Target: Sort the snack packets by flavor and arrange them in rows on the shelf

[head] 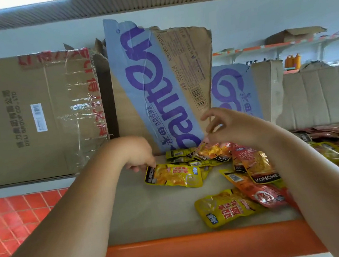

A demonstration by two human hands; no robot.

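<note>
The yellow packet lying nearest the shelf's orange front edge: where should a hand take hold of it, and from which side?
Pinch the front yellow packet at its left end, coming from the front-left. It lies flat on the shelf, and a red packet seems to overlap its right end, so the left end is clear.

Snack packets (225,168) lie on the shelf (151,207) — cardboard boxes (161,92) stand behind them.

These snack packets (173,175) are shiny, crinkly plastic foil. My shelf (151,207) is matt beige with a glossy orange edge (205,246); the cardboard boxes (30,118) are dull and taped.
</note>
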